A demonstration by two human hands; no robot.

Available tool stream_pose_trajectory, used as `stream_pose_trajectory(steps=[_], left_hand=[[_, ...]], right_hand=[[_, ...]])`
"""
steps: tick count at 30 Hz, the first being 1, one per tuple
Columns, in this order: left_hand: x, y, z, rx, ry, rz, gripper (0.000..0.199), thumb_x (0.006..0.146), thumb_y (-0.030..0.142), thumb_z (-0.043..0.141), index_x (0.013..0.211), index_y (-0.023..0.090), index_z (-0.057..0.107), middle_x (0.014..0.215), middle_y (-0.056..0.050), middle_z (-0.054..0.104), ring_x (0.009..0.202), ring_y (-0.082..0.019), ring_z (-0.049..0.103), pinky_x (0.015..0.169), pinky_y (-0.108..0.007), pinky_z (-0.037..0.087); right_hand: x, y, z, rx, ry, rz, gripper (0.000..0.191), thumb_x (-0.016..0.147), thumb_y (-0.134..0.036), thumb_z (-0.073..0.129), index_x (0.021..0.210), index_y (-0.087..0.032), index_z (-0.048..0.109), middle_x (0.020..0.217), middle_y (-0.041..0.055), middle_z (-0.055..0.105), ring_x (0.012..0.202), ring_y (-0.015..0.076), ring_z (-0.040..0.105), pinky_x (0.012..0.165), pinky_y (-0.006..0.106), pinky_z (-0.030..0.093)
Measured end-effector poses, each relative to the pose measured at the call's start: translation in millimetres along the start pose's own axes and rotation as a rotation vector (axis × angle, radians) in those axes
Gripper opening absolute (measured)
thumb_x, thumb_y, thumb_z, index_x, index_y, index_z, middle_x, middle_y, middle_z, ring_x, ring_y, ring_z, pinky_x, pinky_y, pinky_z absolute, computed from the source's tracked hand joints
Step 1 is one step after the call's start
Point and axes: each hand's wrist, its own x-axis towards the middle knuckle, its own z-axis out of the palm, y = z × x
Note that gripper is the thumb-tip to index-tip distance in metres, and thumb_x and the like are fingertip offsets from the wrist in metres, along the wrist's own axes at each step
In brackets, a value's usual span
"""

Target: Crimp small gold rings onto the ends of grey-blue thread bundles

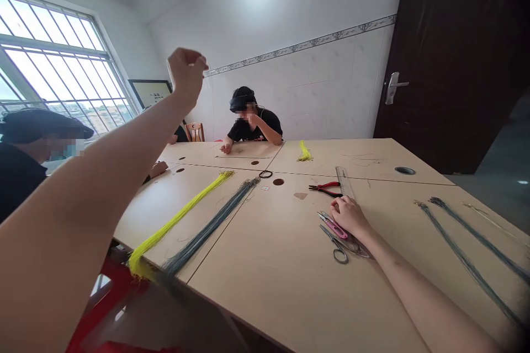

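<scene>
My left hand [186, 73] is raised high on the left, above the table, with thumb and fingers pinched together. Whatever thin thing sits in that pinch is too fine to name. On the table at right rests my right hand [348, 216], its fingers curled closed and their tips facing down; what they hold, if anything, is hidden. Just beyond it lie red-handled pliers [327, 188] and a clear ruler [343, 181]. Close to its left side are pink thread snips [334, 227] and small scissors [336, 248], next to a clear plastic piece partly under my wrist.
Bundles of yellow strands [182, 212] and grey strands [213, 223] reach the table's near edge. More grey strands [459, 256] lie at right, a short yellow bundle [305, 151] farther back. One person [256, 127] sits opposite, another [25, 160] at left.
</scene>
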Motion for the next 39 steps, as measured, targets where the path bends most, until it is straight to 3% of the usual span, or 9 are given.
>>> stream_pose_trajectory(steps=[7,11,15,18,21,25,29,34,39], left_hand=[[20.8,103.6,6.2,-0.157,0.078,0.199,0.014,0.094,0.007,0.037,0.085,0.018,0.039,0.079,0.008,0.047,0.071,0.003,0.051,0.058,-0.015,0.036],[-8.4,138.8,23.7,-0.294,-0.026,0.2,0.007,0.089,0.01,0.039,0.086,0.016,0.041,0.088,0.005,0.053,0.083,-0.003,0.055,0.066,-0.015,0.04],[-95.8,130.5,63.3,-0.469,-0.288,0.034,0.003,0.084,0.01,0.048,0.083,0.013,0.05,0.08,0.001,0.059,0.081,-0.008,0.06,0.068,-0.019,0.046],[-186.4,104.4,96.9,-0.565,-0.539,-0.104,0.011,0.077,0.002,0.055,0.073,0.012,0.055,0.065,0.001,0.061,0.06,-0.007,0.059,0.061,-0.021,0.049],[-263.1,79.0,125.8,-0.659,-0.731,-0.224,0.011,0.078,0.009,0.062,0.07,0.012,0.056,0.061,0.001,0.062,0.056,-0.009,0.06,0.056,-0.023,0.052],[-300.8,65.7,146.9,-0.758,-0.869,-0.322,0.014,0.082,0.023,0.064,0.077,0.01,0.061,0.067,0.0,0.063,0.061,-0.011,0.062,0.058,-0.026,0.054],[-283.3,71.9,138.5,-0.825,-0.816,-0.398,0.01,0.077,0.022,0.068,0.078,0.013,0.067,0.068,-0.002,0.067,0.062,-0.012,0.063,0.059,-0.024,0.053],[-259.7,89.0,96.3,-0.859,-0.716,-0.452,0.003,0.07,0.019,0.072,0.072,0.017,0.071,0.069,-0.001,0.07,0.062,-0.011,0.064,0.06,-0.02,0.055],[-255.6,106.5,61.5,-0.872,-0.666,-0.391,0.008,0.072,0.014,0.071,0.07,0.021,0.073,0.065,0.002,0.07,0.061,-0.009,0.064,0.057,-0.014,0.054]], right_hand=[[-0.5,-0.6,-1.0,0.045,-0.007,0.005,0.025,0.09,-0.032,0.055,0.108,-0.014,0.059,0.112,0.0076,0.06,0.099,0.0206,0.059,0.085,0.042,0.049],[-1.4,-2.5,-4.2,0.092,-0.018,0.018,0.026,0.09,-0.031,0.055,0.109,-0.015,0.058,0.113,0.0078,0.059,0.1,0.0209,0.059,0.086,0.043,0.049],[-3.3,-6.4,-8.8,0.16,-0.016,0.05,0.026,0.09,-0.031,0.055,0.111,-0.015,0.058,0.115,0.0081,0.059,0.102,0.0213,0.058,0.086,0.043,0.049],[-5.0,-9.6,-12.4,0.236,-0.008,0.081,0.026,0.09,-0.03,0.055,0.111,-0.015,0.058,0.114,0.0081,0.059,0.101,0.0212,0.059,0.086,0.043,0.049],[-4.1,-11.0,-19.2,0.342,0.002,0.116,0.025,0.09,-0.03,0.055,0.11,-0.015,0.058,0.113,0.0078,0.06,0.099,0.0204,0.06,0.085,0.042,0.05],[4.4,-9.7,-47.8,0.535,0.009,0.144,0.024,0.091,-0.031,0.054,0.107,-0.014,0.059,0.106,0.0064,0.062,0.09,0.0179,0.062,0.078,0.038,0.053],[10.1,-15.5,-109.7,0.766,0.035,0.055,0.026,0.091,-0.034,0.053,0.106,-0.013,0.059,0.1,0.0055,0.063,0.084,0.0165,0.063,0.073,0.035,0.054],[-19.4,-45.1,-197.0,0.983,0.093,-0.151,0.031,0.095,-0.038,0.042,0.094,-0.014,0.061,0.089,0.0043,0.066,0.086,0.0154,0.064,0.078,0.034,0.054],[-64.7,-78.0,-240.6,0.949,0.036,-0.277,0.024,0.091,-0.036,0.051,0.088,-0.019,0.067,0.084,0.0026,0.069,0.085,0.0156,0.065,0.077,0.029,0.053]])
